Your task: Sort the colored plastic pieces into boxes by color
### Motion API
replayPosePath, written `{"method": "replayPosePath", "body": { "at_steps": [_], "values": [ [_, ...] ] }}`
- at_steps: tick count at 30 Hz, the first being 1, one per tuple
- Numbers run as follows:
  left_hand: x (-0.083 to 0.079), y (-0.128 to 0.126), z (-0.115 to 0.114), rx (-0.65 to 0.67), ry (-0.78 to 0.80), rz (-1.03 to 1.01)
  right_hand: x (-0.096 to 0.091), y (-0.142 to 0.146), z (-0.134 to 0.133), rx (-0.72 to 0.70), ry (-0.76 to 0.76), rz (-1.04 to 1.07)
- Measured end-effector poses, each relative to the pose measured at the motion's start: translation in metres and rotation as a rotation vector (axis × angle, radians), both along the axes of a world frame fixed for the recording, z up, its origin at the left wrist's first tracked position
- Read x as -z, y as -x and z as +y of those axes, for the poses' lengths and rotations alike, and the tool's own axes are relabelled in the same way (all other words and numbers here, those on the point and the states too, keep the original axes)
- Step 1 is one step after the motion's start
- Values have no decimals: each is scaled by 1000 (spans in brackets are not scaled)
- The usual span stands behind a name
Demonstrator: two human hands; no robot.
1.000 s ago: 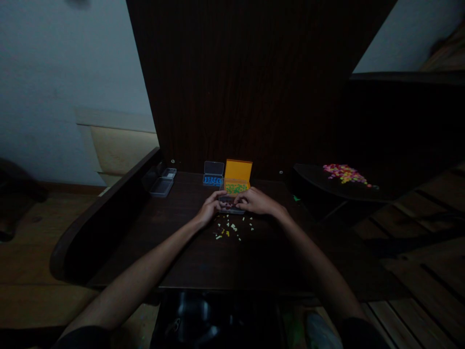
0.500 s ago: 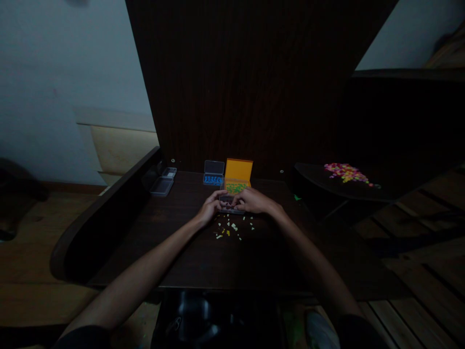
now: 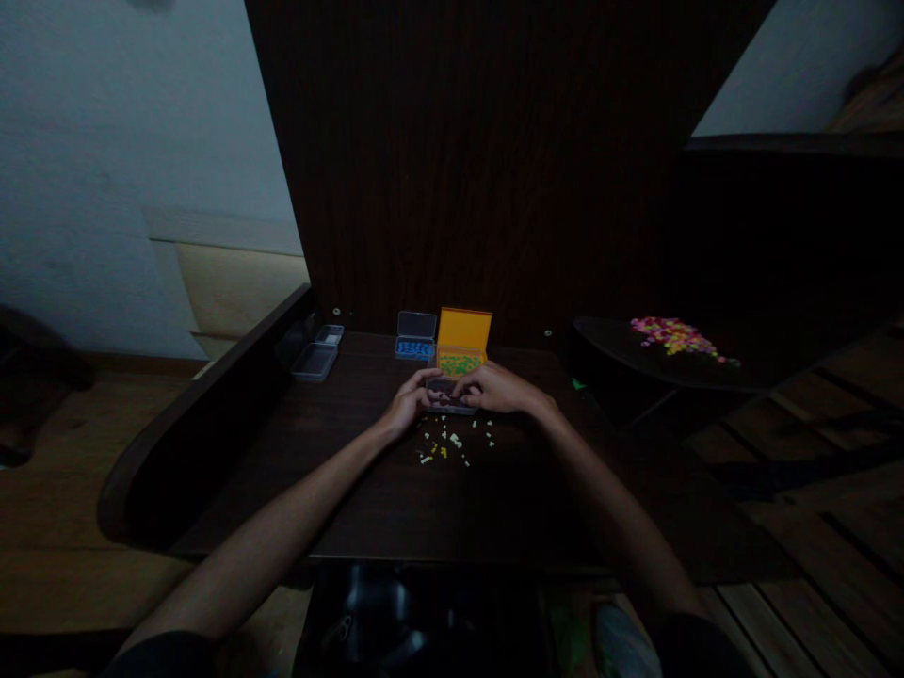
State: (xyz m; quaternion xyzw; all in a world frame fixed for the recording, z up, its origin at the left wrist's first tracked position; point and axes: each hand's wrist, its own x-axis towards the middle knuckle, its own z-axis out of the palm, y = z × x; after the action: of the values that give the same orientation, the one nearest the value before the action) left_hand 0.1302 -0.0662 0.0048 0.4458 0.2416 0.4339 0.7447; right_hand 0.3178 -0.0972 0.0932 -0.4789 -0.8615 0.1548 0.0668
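A small clear plastic box (image 3: 460, 411) stands on the dark wooden desk. My left hand (image 3: 408, 401) grips its left side, fingers curled round the edge. My right hand (image 3: 492, 388) reaches over the box from the right with bent, closed fingertips inside it; whatever they hold is hidden. Right behind stands an open yellow box (image 3: 464, 330) holding small green pieces (image 3: 459, 364). To its left is an open clear case (image 3: 416, 325) with blue pieces (image 3: 413, 349). Small pale and yellow pieces (image 3: 456, 440) lie scattered on the desk in front of my hands.
Open clear containers (image 3: 314, 362) sit at the desk's left, beside a raised side panel (image 3: 204, 414). On a dark curved shelf (image 3: 600, 348) to the right lies a pile of pink and yellow pieces (image 3: 674, 337). A tall dark panel (image 3: 494, 188) rises behind the desk.
My right hand has shifted very slightly, its fingers still in the clear box. The left hand and the scattered pieces look the same.
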Motion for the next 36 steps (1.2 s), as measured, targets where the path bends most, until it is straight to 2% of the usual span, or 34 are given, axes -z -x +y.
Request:
{"method": "replayPosePath", "body": {
  "at_steps": [11, 16, 23, 29, 33, 36],
  "values": [
    [2, 1, 1, -12, -9, 5, -4, 3, -9, 2, 89, -21],
    [3, 0, 1, -19, -3, 6, -7, 2, -10, 39, 75, -16],
    [4, 0, 2, -7, -12, -15, -5, 2, -11, 22, 110, -20],
    [3, 0, 3, -18, -26, -13, -8, -2, -14, 42, 24, 85],
    [1, 1, 3, -26, -11, -4, -9, -2, -21, -15, 59, 183],
    [0, 1, 3, -38, -9, -16, -5, 0, -29, -78, 135, 138]
  ]
}}
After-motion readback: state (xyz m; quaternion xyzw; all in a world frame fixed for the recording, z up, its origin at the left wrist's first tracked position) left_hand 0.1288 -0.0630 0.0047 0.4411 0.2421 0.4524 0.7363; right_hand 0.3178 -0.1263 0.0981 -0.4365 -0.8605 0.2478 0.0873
